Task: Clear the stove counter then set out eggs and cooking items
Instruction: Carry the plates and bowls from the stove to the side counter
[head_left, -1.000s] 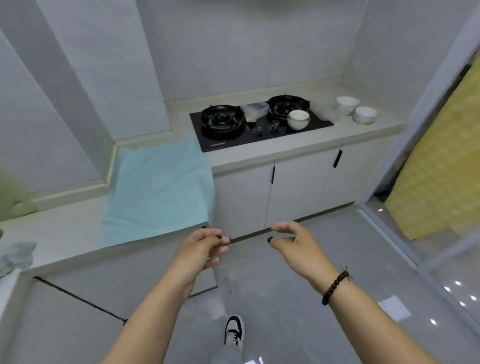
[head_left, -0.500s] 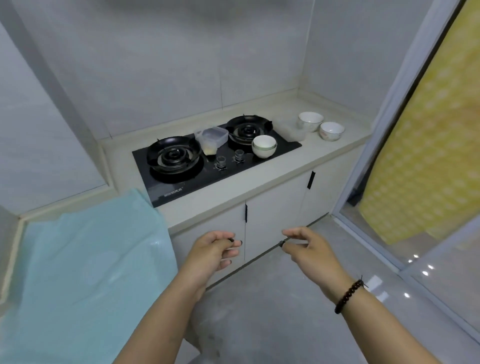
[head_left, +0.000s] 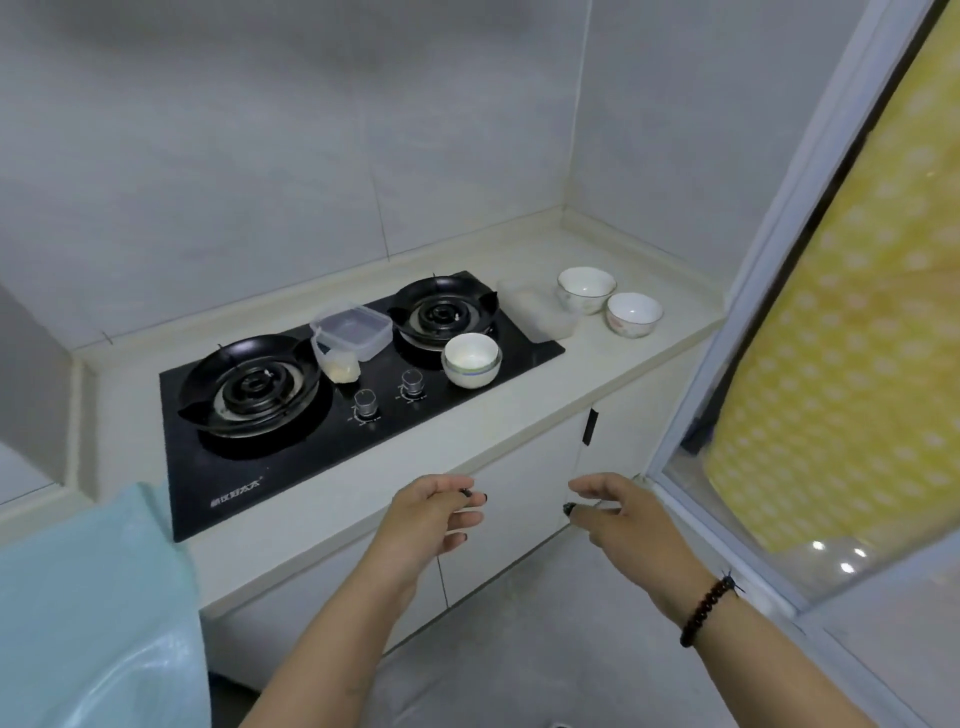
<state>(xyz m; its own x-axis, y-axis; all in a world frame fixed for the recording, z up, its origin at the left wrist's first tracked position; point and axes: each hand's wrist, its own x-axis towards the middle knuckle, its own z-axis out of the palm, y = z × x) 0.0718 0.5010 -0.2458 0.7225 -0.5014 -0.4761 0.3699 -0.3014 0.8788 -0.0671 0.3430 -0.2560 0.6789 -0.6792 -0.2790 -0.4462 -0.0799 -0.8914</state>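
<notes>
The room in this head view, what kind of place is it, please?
Most likely a small home kitchen. A black two-burner gas stove is set into a pale counter, white bowls stand beside it, and cabinet doors run below.

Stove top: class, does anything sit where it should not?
Yes. A clear plastic container and a white bowl rest on the black stove top, between and beside the burners. Kitchenware there looks out of place. Nothing seems spilled or broken.

Bowl (head_left: 470, 359) and tub (head_left: 352, 332) crowding hob (head_left: 291, 441)
</notes>
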